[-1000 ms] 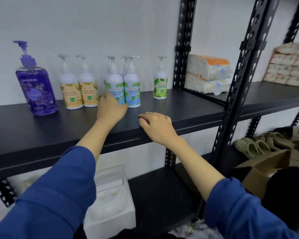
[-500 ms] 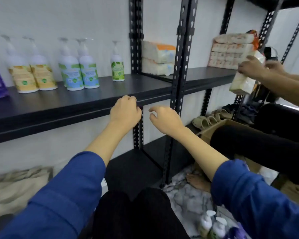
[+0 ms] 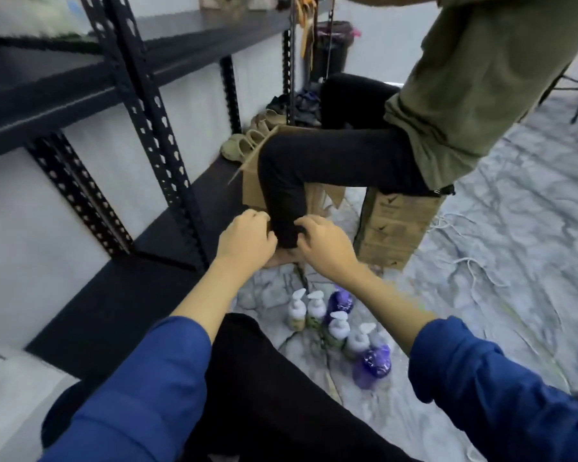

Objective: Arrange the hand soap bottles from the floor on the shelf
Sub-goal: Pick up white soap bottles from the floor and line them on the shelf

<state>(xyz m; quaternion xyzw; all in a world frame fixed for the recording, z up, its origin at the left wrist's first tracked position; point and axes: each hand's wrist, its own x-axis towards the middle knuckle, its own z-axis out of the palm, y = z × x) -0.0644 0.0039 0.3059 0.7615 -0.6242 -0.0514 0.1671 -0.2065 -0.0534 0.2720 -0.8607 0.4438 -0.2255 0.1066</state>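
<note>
1. The black metal shelf (image 3: 80,91) fills the left side, its lower board running down toward the floor (image 3: 514,261) of marbled grey.
2. A second person in an olive top (image 3: 481,61) and black trousers sits on a stack of cardboard boxes (image 3: 397,225) to the right.
3. The left hand (image 3: 244,241) and right hand (image 3: 324,248) hang side by side in the air — both with loosely curled fingers, holding nothing.
4. The hand soap bottles (image 3: 339,325) stand clustered on the floor below the hands — white pump bottles with two purple ones among them.
</note>
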